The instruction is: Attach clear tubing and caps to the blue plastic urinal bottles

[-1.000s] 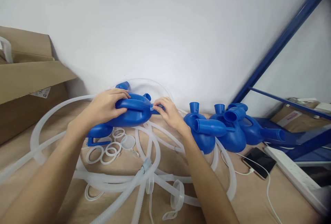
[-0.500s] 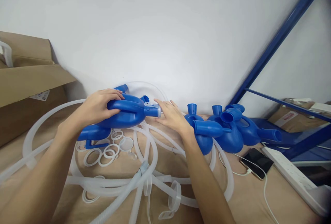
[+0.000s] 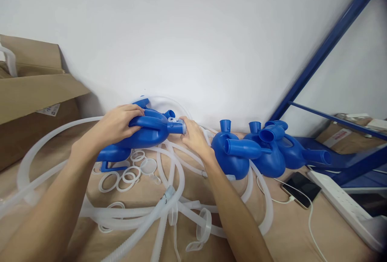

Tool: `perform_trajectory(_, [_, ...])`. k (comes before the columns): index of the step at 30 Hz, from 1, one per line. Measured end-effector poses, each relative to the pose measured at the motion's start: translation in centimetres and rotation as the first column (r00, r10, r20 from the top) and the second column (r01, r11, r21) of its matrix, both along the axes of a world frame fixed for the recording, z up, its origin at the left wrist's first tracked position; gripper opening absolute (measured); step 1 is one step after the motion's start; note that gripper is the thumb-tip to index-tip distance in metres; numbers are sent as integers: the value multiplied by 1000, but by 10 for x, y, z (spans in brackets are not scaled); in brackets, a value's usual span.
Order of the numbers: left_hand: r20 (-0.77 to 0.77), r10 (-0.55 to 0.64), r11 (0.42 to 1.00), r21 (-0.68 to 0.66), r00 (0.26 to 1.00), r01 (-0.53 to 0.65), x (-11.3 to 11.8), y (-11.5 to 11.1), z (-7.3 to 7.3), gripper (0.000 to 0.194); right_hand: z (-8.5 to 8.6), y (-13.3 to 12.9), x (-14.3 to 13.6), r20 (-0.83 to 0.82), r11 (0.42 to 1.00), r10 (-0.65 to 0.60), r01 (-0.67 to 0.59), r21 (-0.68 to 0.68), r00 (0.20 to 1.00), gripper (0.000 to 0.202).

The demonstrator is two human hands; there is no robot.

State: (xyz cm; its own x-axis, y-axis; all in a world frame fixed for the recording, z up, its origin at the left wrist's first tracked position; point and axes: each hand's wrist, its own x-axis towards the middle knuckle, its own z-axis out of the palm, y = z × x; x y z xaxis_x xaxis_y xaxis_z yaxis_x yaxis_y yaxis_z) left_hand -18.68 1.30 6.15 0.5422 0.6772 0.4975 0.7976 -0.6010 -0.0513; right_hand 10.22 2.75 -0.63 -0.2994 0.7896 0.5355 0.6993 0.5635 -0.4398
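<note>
My left hand (image 3: 122, 123) is wrapped round the handle of a blue plastic urinal bottle (image 3: 151, 136), which lies on its side with its neck pointing right. A clear plastic cap (image 3: 183, 126) with a loop strap covers the neck's end. My right hand (image 3: 194, 135) closes on that cap, thumb and fingers against its outer face; part of the grip is hidden. Under and behind the held bottle lie other blue bottle parts (image 3: 113, 154). In front of it are several loose clear rings and caps (image 3: 148, 166).
Several more blue bottles (image 3: 231, 161) stand to the right. Translucent hoses (image 3: 136, 213) sprawl over the brown table. A cardboard box (image 3: 36, 96) is at the left. On the right are a phone (image 3: 300, 189) with its cable, a white power strip (image 3: 338, 203) and a blue rack (image 3: 323, 46).
My right hand has moved slightly left and its spread fingers have curled onto the cap. My left hand keeps its grip on the bottle.
</note>
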Motion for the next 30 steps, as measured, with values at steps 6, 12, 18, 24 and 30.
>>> perform_trajectory(6, [-1,-21,999,-31,1000,21,-3,3,-1,34,-6,8,3,-34,995,83,-85,-52,996,70])
perform_trajectory(12, [-42,-55,998,-42,998,53,-4,4,1,31,-7,7,0,-122,985,151,-160,-70,981,67])
perform_trajectory(18, [-26,-70,997,-19,997,69,-7,10,-4,32,-10,10,0,-136,982,175,-183,-55,975,67])
perform_trajectory(24, [-28,-99,995,3,995,99,-10,15,-7,32,-7,9,2,-126,974,208,-218,-67,970,63])
perform_trajectory(30, [-30,-97,994,41,995,98,-10,15,-9,32,-4,10,1,-122,979,188,-196,-61,975,63])
